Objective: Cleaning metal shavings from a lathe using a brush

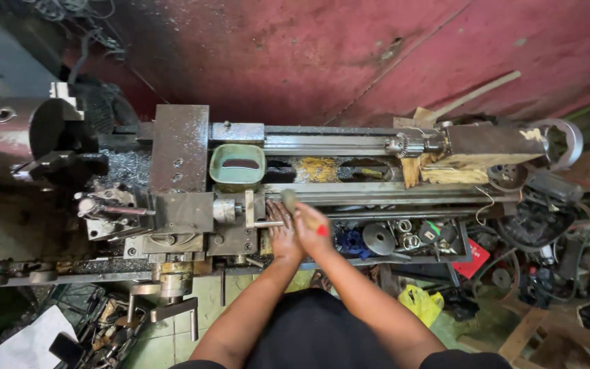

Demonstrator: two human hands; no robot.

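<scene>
The left hand (283, 236) lies spread on a metal handle (262, 223) at the lathe (322, 145) carriage; the right hand (311, 229) grips a hammer (289, 199) beside it. Behind stands a stained red wall (349, 55); a parts tray (404, 239) sits below the grimy bed.

Two bare hands, a left hand (283, 236) and a right hand (311, 229), are showing over one metal lathe (179, 150). One green tray (237, 166), one hammer (296, 208) and one yellow bag (419, 301) are also appearing.
</scene>
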